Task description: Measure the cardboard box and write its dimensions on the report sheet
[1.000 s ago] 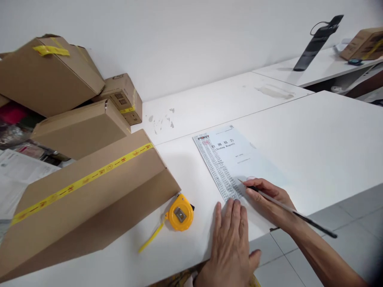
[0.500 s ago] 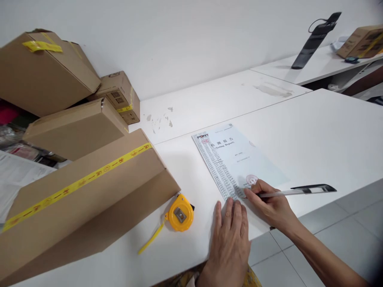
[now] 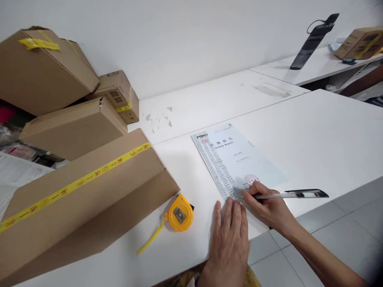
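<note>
My right hand (image 3: 269, 205) grips a pen (image 3: 295, 194) with a clear barrel and black cap end, its tip at the lower edge of a paper report (image 3: 239, 159). Pale blue, with a patterned strip down its left side and a round red stamp, the report lies flat on the white table (image 3: 191, 239). Stretched flat, my left hand (image 3: 229, 235) presses the report's near corner with its fingertips. To its left rests a yellow tape measure (image 3: 180, 214) with a yellow strap, close to a large cardboard box (image 3: 89, 191).
Several more cardboard boxes (image 3: 74, 127) are piled at the left against the wall. A dark water bottle (image 3: 311, 44) stands at the far right, near another taped carton (image 3: 357, 43). Part of another person's arm (image 3: 363, 81) shows at the right edge.
The pen and my right hand have shifted slightly left along the report's lower edge. My left hand stays in place on the corner. The other person's arm has moved a little.
</note>
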`<state>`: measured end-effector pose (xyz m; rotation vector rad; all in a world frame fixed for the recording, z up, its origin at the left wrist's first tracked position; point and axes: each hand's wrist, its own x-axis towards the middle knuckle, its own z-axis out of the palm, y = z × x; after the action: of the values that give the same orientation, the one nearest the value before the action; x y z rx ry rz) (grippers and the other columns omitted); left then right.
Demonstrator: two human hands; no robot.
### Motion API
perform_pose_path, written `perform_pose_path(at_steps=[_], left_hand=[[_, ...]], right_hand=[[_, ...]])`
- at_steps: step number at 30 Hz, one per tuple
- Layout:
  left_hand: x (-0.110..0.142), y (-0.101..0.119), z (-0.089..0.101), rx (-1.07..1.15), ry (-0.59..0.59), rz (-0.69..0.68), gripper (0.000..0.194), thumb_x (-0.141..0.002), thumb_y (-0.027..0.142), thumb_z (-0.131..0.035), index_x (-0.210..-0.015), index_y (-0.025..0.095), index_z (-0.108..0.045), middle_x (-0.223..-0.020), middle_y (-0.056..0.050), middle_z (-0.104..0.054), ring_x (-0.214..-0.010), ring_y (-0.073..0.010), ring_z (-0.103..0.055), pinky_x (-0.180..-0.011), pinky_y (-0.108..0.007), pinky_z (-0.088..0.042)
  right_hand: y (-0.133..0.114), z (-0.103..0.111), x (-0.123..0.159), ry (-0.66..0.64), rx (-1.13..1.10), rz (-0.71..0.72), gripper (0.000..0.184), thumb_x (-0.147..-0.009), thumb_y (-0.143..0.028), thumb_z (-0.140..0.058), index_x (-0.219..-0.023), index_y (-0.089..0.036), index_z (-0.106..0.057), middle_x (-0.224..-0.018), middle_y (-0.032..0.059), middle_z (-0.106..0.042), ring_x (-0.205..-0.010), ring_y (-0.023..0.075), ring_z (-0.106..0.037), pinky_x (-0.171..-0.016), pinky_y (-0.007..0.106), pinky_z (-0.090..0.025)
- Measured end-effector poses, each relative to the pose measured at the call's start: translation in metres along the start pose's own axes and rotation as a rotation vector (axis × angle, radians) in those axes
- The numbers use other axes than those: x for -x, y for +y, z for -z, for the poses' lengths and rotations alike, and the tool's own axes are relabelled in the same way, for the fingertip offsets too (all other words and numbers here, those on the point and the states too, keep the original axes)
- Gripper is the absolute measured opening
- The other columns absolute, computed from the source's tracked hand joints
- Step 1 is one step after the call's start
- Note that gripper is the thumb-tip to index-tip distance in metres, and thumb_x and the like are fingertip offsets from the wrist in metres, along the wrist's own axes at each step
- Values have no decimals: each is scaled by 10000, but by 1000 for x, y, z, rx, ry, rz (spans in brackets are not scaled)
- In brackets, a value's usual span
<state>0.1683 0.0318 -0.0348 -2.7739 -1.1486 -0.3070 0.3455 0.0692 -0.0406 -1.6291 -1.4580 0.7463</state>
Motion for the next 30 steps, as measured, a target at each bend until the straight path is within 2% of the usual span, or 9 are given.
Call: perform_pose_path(at_steps=[10, 18, 30], left_hand=[[1, 2, -3, -34, 8, 1, 544, -970, 323, -527, -1441, 51, -507, -1489, -117, -549, -1438, -292, -412, -1179, -486, -419], [1, 1, 1, -41, -4, 3, 574, -970, 332, -535, -1462, 40, -478, -1505, -126, -533, -1446, -296, -401, -1176, -486, -431], [0, 0, -1, -31, 13, 5, 558, -963, 305, -539, -1452, 40, -491, -1494, -120, -545, -1433, -292, -416, -1165, -487, -445]], right_hand=[[-2, -1, -1, -7, -51, 17, 369, -911, -399, -593, -635, -250, -399, -542, -44, -438, -507, 125, -375, -473, 271, -316], [-1, -1, -1, 47, -39, 1, 362, -892, -403, -606, -629, -248, -411, -551, -48, -402, -514, 126, -367, -474, 273, -308], [-1, -1, -1, 35, -20, 12, 357, -889, -403, -602, -628, -246, -416, -562, -45, -409, -524, 129, -383, -483, 275, -330]])
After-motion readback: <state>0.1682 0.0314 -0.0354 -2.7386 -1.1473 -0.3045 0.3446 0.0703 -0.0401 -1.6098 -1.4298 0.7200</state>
